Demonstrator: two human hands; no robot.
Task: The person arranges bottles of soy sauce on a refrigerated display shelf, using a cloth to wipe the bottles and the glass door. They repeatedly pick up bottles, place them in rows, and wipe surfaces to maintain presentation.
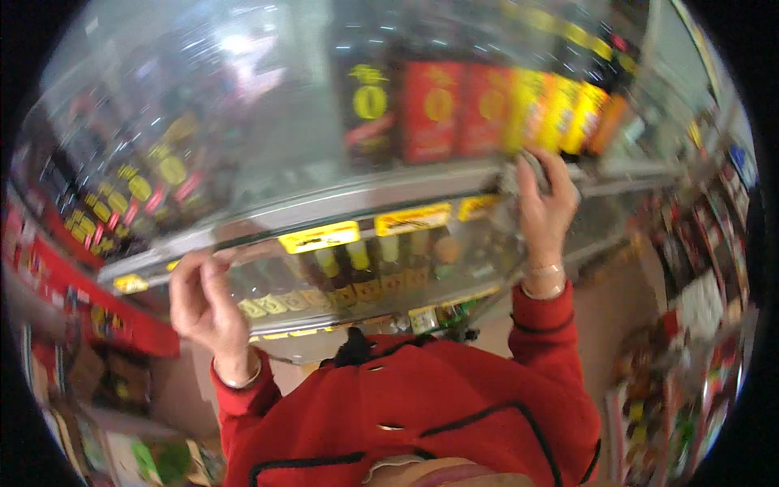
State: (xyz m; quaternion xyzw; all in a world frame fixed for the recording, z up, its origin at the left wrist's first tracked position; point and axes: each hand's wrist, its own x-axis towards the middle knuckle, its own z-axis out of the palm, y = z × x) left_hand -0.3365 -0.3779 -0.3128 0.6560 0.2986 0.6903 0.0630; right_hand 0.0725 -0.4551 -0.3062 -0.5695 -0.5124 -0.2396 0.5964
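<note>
My left hand (208,304) is at the front edge of a shelf (243,219), fingers curled near the rail; whether it grips anything is unclear. My right hand (548,195) has a greyish cloth-like item (514,178) between thumb and fingers, against the shelf edge just below the yellow boxes (551,112). Left of those boxes stand red boxes (432,112) and a dark package with a yellow mark (370,106). Dark bottles with yellow and red labels (140,189) stand in rows at the left of the shelf. Motion blur hides fine detail.
Yellow price tags (322,236) hang along the shelf edge. A lower shelf (292,325) holds bottles with pale labels (268,303). A red display edge (134,325) is at the left. Shelves of packaged goods (700,243) stand at the right, beyond the floor (605,304).
</note>
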